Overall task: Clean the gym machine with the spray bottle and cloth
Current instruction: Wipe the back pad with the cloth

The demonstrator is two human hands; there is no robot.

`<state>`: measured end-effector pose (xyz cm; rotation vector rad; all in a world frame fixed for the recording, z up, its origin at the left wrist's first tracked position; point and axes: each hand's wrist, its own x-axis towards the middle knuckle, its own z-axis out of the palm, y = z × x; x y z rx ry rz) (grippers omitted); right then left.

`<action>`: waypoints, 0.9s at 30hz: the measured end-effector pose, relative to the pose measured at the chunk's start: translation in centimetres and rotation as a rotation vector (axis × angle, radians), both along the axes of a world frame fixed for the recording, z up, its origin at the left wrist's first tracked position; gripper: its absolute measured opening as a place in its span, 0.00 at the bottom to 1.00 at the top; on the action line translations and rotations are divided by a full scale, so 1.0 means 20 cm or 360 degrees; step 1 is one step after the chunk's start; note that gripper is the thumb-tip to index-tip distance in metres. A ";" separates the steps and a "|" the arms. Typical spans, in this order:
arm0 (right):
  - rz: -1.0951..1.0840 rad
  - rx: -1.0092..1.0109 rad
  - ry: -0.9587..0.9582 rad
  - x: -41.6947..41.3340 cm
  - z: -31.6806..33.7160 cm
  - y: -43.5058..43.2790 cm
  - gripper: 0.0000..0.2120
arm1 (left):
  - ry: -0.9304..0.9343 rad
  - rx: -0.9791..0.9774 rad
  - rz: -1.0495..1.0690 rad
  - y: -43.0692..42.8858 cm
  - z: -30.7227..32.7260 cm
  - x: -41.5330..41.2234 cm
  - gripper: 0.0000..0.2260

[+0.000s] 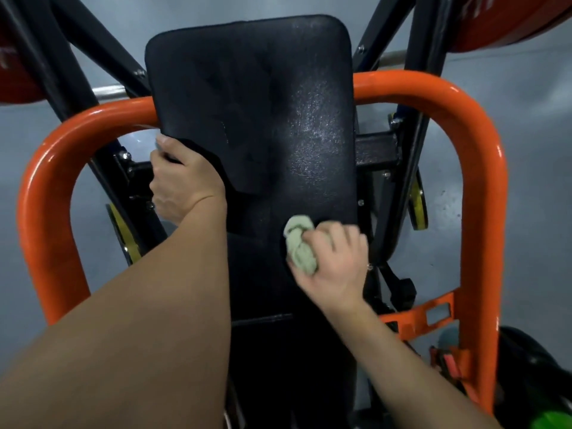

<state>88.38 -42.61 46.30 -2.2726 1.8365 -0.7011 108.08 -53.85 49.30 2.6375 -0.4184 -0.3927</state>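
Under the right hand [335, 261], a bunched pale-green cloth [300, 244] is gripped and pressed against the lower right of the black back pad [263, 103]. The left hand [182, 181] curls round the pad's left edge, inside the orange tubular frame [464, 119].

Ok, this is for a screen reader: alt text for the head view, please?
A right hand presses a crumpled pale green cloth on a gym machine's black pad while the left hand holds the pad's left edge. An orange tube frame loops behind and beside the pad.
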 end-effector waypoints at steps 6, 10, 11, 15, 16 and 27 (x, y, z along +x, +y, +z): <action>0.0442 -0.0029 0.0312 0.04 -0.07 0.12 0.06 | -0.0017 -0.0017 0.0012 0.00 0.01 0.01 0.25; 0.0710 -0.0137 0.0385 0.02 0.02 -0.21 0.06 | -0.0009 -0.0024 0.0019 0.00 0.00 0.00 0.25; 0.0594 -0.0168 0.0398 0.05 0.05 -0.33 0.08 | -0.0010 -0.0020 0.0021 0.00 0.00 0.01 0.25; -0.0128 -0.0100 0.0323 0.18 0.17 -0.75 0.11 | -0.0007 -0.0047 0.0020 0.00 0.00 0.00 0.25; -0.0229 -0.0066 0.0288 0.21 0.18 -0.77 0.12 | -0.0005 -0.0045 0.0024 0.00 0.00 0.00 0.25; 0.0452 0.0226 0.0177 0.16 0.05 -0.05 0.15 | -0.0020 -0.0045 0.0050 0.00 -0.03 0.02 0.24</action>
